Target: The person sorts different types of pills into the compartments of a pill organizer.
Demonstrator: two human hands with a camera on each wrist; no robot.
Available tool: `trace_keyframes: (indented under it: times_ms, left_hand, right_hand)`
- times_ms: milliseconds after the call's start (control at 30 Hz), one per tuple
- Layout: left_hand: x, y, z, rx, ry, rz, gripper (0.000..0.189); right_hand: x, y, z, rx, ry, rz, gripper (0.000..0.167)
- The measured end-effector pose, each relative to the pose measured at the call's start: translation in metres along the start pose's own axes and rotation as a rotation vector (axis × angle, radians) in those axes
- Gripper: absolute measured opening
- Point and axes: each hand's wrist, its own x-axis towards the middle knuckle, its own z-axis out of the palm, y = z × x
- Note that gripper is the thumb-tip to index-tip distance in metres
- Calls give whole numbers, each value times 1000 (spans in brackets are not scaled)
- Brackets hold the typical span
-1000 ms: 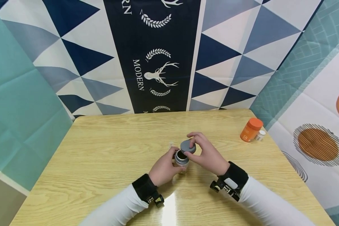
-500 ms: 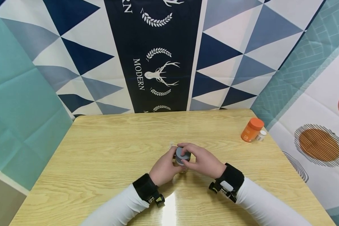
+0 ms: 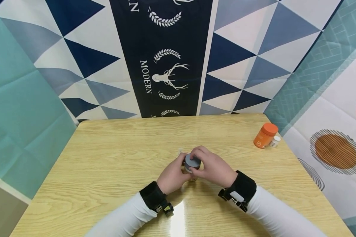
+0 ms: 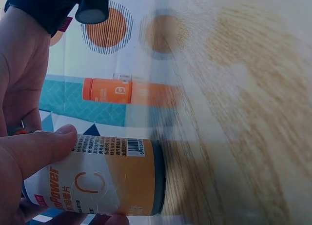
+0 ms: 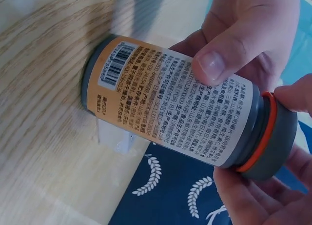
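A supplement bottle [image 5: 170, 103] with a white and orange label stands upright on the wooden table, its dark base right at the tabletop. My left hand [image 3: 172, 174] grips the bottle's body, and its thumb lies across the label in the left wrist view. On the bottle's mouth sits a grey cap [image 3: 192, 161], with an orange ring [image 5: 261, 134] showing beneath it in the right wrist view. Thumb and fingers of my right hand [image 3: 215, 168] are curled round the cap's edge. Most of the label is hidden by the hands in the head view.
At the table's right back corner stand an orange jar [image 3: 265, 135] with an orange lid and a small white-capped bottle [image 3: 275, 141]. A small whitish piece [image 3: 180, 151] lies just beyond the gripped bottle. Patterned cloth [image 3: 166, 59] hangs behind the table.
My right hand has brought the grey cap left and down onto the bottle's open mouth. Since then its fingers have shifted round the cap. The left hand has kept its grip.
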Motion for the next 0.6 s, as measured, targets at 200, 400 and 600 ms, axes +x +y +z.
trace_keyframes:
  times_ms: [200, 400, 600]
  left_hand:
    - [1, 3, 0, 13, 2, -17, 46]
    - [1, 3, -1, 24, -3, -14, 46]
    - [1, 2, -1, 49, 1, 7, 47]
  right_hand:
    - [3, -5, 5, -72, 66, 61, 38]
    - [4, -9, 8, -112, 110, 93, 44]
    - [4, -7, 5, -78, 35, 77, 60]
